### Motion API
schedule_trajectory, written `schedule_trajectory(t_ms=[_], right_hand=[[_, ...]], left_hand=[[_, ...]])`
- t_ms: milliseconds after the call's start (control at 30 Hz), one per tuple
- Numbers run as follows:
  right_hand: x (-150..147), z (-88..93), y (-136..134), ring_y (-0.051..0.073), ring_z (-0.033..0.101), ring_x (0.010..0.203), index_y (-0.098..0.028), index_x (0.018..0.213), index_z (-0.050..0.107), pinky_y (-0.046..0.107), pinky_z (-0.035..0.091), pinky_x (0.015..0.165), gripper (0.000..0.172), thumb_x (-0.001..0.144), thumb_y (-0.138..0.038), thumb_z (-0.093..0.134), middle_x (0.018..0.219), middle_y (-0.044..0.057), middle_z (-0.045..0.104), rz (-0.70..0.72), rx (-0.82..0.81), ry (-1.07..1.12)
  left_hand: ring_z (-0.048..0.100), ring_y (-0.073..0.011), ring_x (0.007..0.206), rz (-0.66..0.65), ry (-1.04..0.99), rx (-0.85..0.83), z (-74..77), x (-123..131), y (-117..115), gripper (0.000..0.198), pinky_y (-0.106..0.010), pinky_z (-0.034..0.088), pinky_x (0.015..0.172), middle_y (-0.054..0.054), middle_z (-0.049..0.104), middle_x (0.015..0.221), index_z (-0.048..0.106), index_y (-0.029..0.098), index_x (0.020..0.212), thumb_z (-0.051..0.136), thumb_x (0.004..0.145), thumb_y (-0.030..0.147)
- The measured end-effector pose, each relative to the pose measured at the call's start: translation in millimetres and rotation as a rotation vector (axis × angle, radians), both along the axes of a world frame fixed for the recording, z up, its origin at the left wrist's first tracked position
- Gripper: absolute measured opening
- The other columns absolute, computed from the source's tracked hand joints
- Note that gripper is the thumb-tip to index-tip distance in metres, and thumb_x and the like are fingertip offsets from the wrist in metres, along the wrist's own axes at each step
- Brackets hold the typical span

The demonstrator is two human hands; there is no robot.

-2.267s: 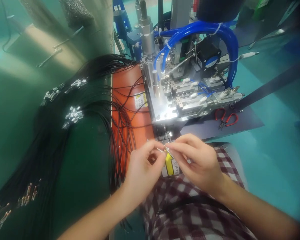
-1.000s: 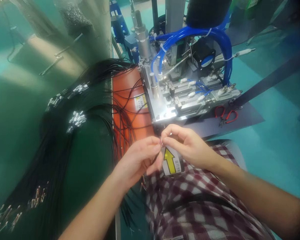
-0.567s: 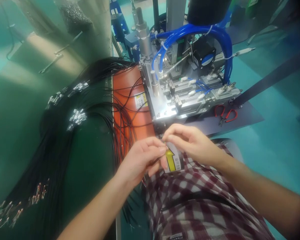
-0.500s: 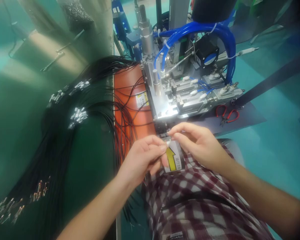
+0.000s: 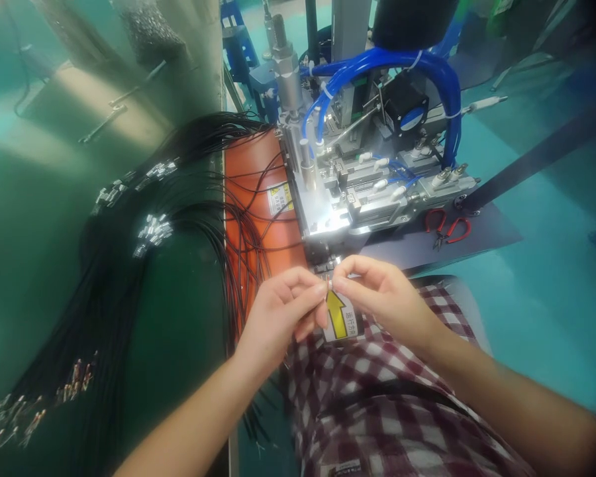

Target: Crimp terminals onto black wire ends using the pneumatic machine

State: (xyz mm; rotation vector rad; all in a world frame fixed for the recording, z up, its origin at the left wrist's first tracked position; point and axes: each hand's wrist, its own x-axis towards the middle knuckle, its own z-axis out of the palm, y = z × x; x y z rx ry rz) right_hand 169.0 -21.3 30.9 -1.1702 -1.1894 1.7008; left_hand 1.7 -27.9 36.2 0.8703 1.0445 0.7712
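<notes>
My left hand (image 5: 283, 308) is closed in a pinch, holding a cable near its end. Thin wire ends (image 5: 328, 281), at least one of them reddish, stick up past the fingertips. Thumb and forefinger of my right hand (image 5: 385, 288) close together at those same wire ends, the two hands nearly touching. Just below the fingertips is a white label with a yellow arrow (image 5: 336, 317). Beyond the hands stands the front of a metal machine (image 5: 322, 222). The rest of the held cable is hidden by my left hand.
Black cable bundles (image 5: 179, 159) with shiny metal ends lie over the green table (image 5: 179, 331) at left. Several cables cross an orange panel (image 5: 258, 156) bearing a warning label. Blue air hoses (image 5: 402, 58) arch above the machine. Red-handled pliers (image 5: 447, 232) lie at right.
My right hand has come down and left, and its fingertips have closed in on the wire ends. My left hand keeps its pinch. The whole view has shifted slightly.
</notes>
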Motion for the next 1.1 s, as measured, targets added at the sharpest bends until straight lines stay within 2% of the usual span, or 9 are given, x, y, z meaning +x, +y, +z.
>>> schedule_trajectory(t_ms=[167,267,367,433,533,633,800,933,1100], right_hand=[[0,-3.9,6,0.009,0.052,0.058,-0.018,0.075,0.055,0.022,0.044,0.053,0.014,0.085,-0.026,0.06,0.068,-0.002,0.056,0.072,0.03,0.114],[2,-6.4,6,0.01,0.054,0.061,-0.018,0.077,0.057,0.022,0.045,0.054,0.013,0.087,-0.026,0.06,0.072,-0.001,0.058,0.082,0.086,0.038],[6,-6.9,0,0.01,0.054,0.062,-0.019,0.085,0.063,0.022,0.044,0.053,0.005,0.087,-0.021,0.059,0.081,0.0,0.061,-0.058,0.304,-0.187],[8,-7.6,-5,0.01,0.054,0.063,-0.02,0.095,0.067,0.022,0.045,0.054,0.012,0.087,-0.016,0.059,0.087,0.002,0.061,-0.153,0.537,-0.328],[8,-10.8,-11,0.012,0.06,0.072,-0.02,0.103,0.068,0.024,0.049,0.061,0.021,0.088,-0.011,0.057,0.09,0.004,0.063,-0.15,0.805,-0.448],[8,-16.7,-13,0.014,0.063,0.077,-0.022,0.103,0.069,0.025,0.052,0.068,0.023,0.089,-0.011,0.055,0.089,0.004,0.065,-0.15,0.937,-0.546],[11,-26.4,-14,0.016,0.066,0.074,-0.024,0.102,0.072,0.027,0.052,0.069,0.026,0.086,-0.009,0.059,0.085,0.004,0.072,-0.169,1.143,-0.752],[14,-32.0,-15,0.016,0.067,0.075,-0.023,0.102,0.072,0.028,0.051,0.07,0.028,0.081,-0.006,0.063,0.086,0.004,0.074,-0.19,1.192,-0.778],[12,-31.7,-17,0.015,0.067,0.071,-0.023,0.093,0.071,0.027,0.052,0.068,0.023,0.083,-0.006,0.061,0.084,0.003,0.074,-0.206,1.145,-0.677]], left_hand=[[0.034,-0.0005,0.033,-0.137,-0.051,-0.094,1.7,-6,5,0.021,-0.015,0.019,0.036,0.0,0.061,0.052,0.058,0.013,0.073,0.062,0.086,0.029],[0.036,-0.001,0.033,-0.129,-0.021,-0.093,3.1,-5,6,0.019,-0.015,0.02,0.036,-0.001,0.064,0.054,0.059,0.013,0.076,0.063,0.085,0.029],[0.038,-0.0015,0.032,-0.057,0.034,-0.071,3.6,-3,4,0.019,-0.014,0.021,0.036,-0.001,0.065,0.055,0.059,0.013,0.077,0.065,0.084,0.029],[0.039,-0.0016,0.033,-0.034,0.056,-0.062,3.1,-1,3,0.02,-0.014,0.022,0.036,-0.001,0.065,0.056,0.058,0.013,0.077,0.065,0.084,0.03],[0.041,-0.0021,0.034,-0.026,0.073,-0.053,1.3,0,2,0.02,-0.014,0.025,0.037,-0.002,0.066,0.058,0.057,0.014,0.079,0.064,0.084,0.031],[0.041,-0.0025,0.035,-0.02,0.094,-0.048,-0.1,0,0,0.02,-0.014,0.027,0.038,-0.001,0.066,0.059,0.057,0.014,0.079,0.063,0.085,0.032],[0.041,-0.0031,0.035,-0.008,0.109,-0.019,-0.2,2,-1,0.019,-0.016,0.028,0.039,0.0,0.065,0.059,0.058,0.015,0.081,0.063,0.085,0.033],[0.041,-0.0031,0.036,0.019,0.116,0.0,-0.9,4,-3,0.019,-0.017,0.031,0.042,0.0,0.064,0.059,0.058,0.015,0.083,0.063,0.085,0.033],[0.043,-0.0037,0.037,0.064,0.091,0.029,-3.5,3,-4,0.017,-0.019,0.036,0.045,0.001,0.065,0.06,0.058,0.016,0.091,0.063,0.086,0.032]])
